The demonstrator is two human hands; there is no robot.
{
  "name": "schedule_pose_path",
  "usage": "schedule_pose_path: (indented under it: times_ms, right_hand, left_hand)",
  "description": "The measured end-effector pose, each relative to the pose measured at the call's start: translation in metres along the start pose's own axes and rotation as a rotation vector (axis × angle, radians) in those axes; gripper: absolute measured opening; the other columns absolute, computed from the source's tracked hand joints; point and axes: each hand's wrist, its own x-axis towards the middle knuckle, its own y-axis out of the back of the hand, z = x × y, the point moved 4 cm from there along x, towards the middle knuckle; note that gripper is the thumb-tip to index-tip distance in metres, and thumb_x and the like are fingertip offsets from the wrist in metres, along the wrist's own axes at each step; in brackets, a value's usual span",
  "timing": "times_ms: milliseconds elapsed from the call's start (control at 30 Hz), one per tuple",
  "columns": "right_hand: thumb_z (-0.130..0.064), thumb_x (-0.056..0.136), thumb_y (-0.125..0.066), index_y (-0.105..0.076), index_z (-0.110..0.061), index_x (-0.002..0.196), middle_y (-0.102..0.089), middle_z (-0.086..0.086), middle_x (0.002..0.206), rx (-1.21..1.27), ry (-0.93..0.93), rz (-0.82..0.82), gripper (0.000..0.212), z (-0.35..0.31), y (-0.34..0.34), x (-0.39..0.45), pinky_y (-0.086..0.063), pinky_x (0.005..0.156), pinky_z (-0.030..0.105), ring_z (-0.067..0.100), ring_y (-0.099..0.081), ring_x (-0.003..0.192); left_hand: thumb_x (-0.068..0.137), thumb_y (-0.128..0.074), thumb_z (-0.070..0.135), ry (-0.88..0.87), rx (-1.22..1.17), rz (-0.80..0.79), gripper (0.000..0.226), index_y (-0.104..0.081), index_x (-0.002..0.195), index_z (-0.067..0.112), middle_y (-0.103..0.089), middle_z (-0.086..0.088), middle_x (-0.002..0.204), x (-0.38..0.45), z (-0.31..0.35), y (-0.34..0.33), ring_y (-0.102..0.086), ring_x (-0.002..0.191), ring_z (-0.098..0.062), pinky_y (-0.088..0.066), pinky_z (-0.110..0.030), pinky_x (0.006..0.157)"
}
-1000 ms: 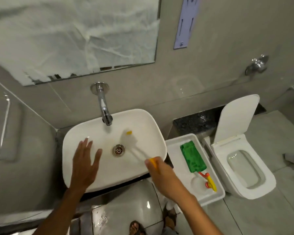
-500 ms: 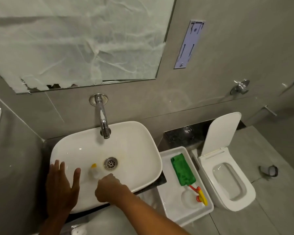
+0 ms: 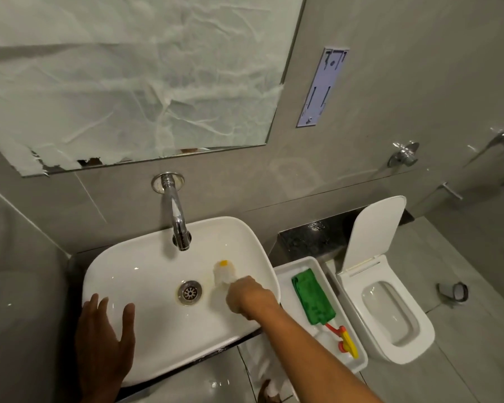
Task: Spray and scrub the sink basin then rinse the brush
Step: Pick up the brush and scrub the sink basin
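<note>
Left hand [image 3: 106, 341]: lower left of the frame, my palm lies flat on the near-left rim of the sink, fingers spread apart, gripping nothing.
Sink [image 3: 122, 257]: white basin across the lower middle, wall of it gleaming, no water running that I can see.
Tap [image 3: 177, 219]: chrome spout coming off the wall at centre, its mouth hanging over the back of the basin.
Drain [image 3: 190, 292]: metal grate in the basin floor, just left of my brush, a yellowish ring around it.
Brush [image 3: 224, 271]: white bristles with a yellow tip, head pressed on the basin's right slope, between the drain and the right rim.
Right hand [image 3: 249, 296]: lower centre, my fist is closed tight around the brush handle, knuckles up, handle hidden inside.
Tray [image 3: 285, 271]: white, just beside the sink on the right.
Green cloth [image 3: 313, 295]: lying lengthwise in the tray.
Spray trigger [image 3: 345, 340]: red and yellow, at the tray's near end, touching the cloth's lower edge.
Toilet [image 3: 390, 309]: right of the frame, lid up.
</note>
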Motion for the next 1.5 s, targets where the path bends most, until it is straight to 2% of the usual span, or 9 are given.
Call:
schedule_pose_path:
  times_ms: [100,167,200,500,700,867,1100,1267,1500]
  right_hand:
    - [-0.002,0.093,-0.034,-0.062,-0.006,0.100,-0.054,0.015,0.070,0.008,-0.018,-0.249,0.029,0.015,-0.022,-0.011,-0.039,0.053,0.028,0.022,-0.048,0.055]
    - [-0.003,0.097,-0.034,-0.062,0.000,0.121,-0.063,0.033,0.124,-0.013,0.075,-0.412,0.037,0.000,-0.046,-0.021,-0.041,0.059,0.031,0.023,-0.049,0.064]
    - [-0.004,0.099,-0.036,-0.062,0.005,0.125,-0.048,0.014,0.093,-0.038,0.142,-0.434,0.038,-0.013,-0.059,-0.027,-0.045,0.063,0.033,0.028,-0.057,0.072]
    - [-0.016,0.104,-0.042,-0.047,-0.002,0.150,-0.051,0.017,0.151,0.109,0.225,0.004,0.048,-0.107,-0.084,-0.014,-0.044,0.112,0.042,0.036,-0.052,0.140]
    - [-0.014,0.099,-0.040,-0.055,-0.003,0.141,-0.060,0.016,0.135,-0.020,0.089,0.057,0.046,-0.030,-0.034,0.013,-0.055,0.089,0.038,0.033,-0.066,0.113]
    - [-0.010,0.100,-0.044,-0.065,0.001,0.127,-0.052,0.004,0.076,-0.070,0.092,-0.082,0.036,-0.013,-0.069,-0.013,-0.057,0.065,0.034,0.025,-0.064,0.075]
    - [-0.006,0.098,-0.043,-0.063,-0.002,0.129,-0.064,0.022,0.130,-0.120,0.291,-0.254,0.037,-0.093,-0.130,-0.040,-0.047,0.076,0.033,0.037,-0.068,0.117]
    - [-0.008,0.105,-0.037,-0.053,0.001,0.142,-0.055,0.020,0.146,0.060,0.303,0.068,0.040,-0.127,-0.095,-0.006,-0.045,0.109,0.040,0.037,-0.058,0.134]
    - [-0.010,0.104,-0.033,-0.057,-0.002,0.137,-0.056,0.023,0.138,-0.156,0.075,0.139,0.041,-0.010,-0.012,0.035,-0.056,0.089,0.040,0.039,-0.064,0.120]
  left_hand:
    - [0.099,-0.030,0.073,0.009,-0.043,0.044,0.092,-0.057,0.147,-0.001,-0.044,-0.019,0.168,-0.004,0.001,0.001,-0.037,0.159,-0.041,-0.032,-0.060,0.128]
    - [0.101,-0.033,0.069,0.025,-0.065,0.072,0.086,-0.058,0.146,0.000,-0.043,-0.018,0.168,-0.008,0.001,0.006,-0.038,0.158,-0.040,-0.033,-0.057,0.128]
    - [0.102,-0.036,0.065,0.008,-0.073,0.084,0.082,-0.059,0.145,-0.002,-0.043,-0.019,0.168,-0.009,0.004,0.006,-0.039,0.157,-0.041,-0.034,-0.057,0.128]
    - [0.103,-0.038,0.063,0.064,-0.143,0.114,0.079,-0.062,0.145,0.000,-0.045,-0.014,0.169,-0.011,0.003,0.011,-0.043,0.157,-0.036,-0.037,-0.051,0.127]
    - [0.104,-0.037,0.064,0.071,-0.161,0.104,0.077,-0.060,0.148,0.005,-0.043,-0.010,0.170,-0.011,0.000,0.009,-0.044,0.156,-0.033,-0.040,-0.051,0.126]
    - [0.105,-0.038,0.062,0.064,-0.158,0.115,0.074,-0.061,0.147,0.004,-0.044,-0.011,0.169,-0.013,0.003,0.010,-0.046,0.155,-0.034,-0.042,-0.049,0.125]
    - [0.104,-0.035,0.066,0.128,-0.123,0.073,0.078,-0.058,0.151,0.008,-0.042,-0.008,0.171,-0.023,-0.012,0.001,-0.045,0.156,-0.032,-0.042,-0.046,0.123]
    - [0.104,-0.036,0.067,0.142,-0.160,0.079,0.077,-0.058,0.151,0.010,-0.042,-0.005,0.172,-0.025,-0.012,0.004,-0.044,0.156,-0.031,-0.041,-0.045,0.124]
    - [0.102,-0.025,0.080,0.134,-0.153,0.088,0.089,-0.055,0.153,0.014,-0.039,-0.001,0.173,-0.011,-0.007,0.008,-0.044,0.156,-0.028,-0.041,-0.041,0.122]
